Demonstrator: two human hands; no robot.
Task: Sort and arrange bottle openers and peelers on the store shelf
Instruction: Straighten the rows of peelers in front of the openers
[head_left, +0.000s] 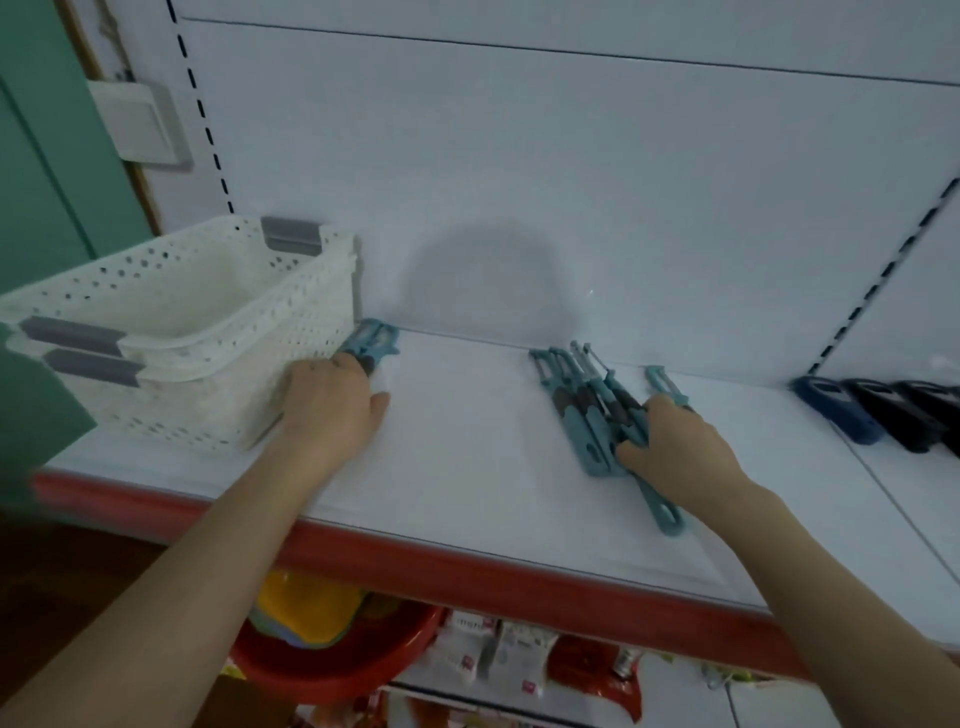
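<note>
On the white shelf (467, 467), the left hand (332, 402) curls its fingers round one teal peeler (374, 340), which lies just beside two stacked white baskets (208, 332) with its head toward the back panel. The right hand (675, 441) curls its fingers over a row of peelers (576, 405), perhaps six in the blur. Their heads point back-left and their handles toward the front edge. Three dark bottle openers (841, 413) show at far right.
</note>
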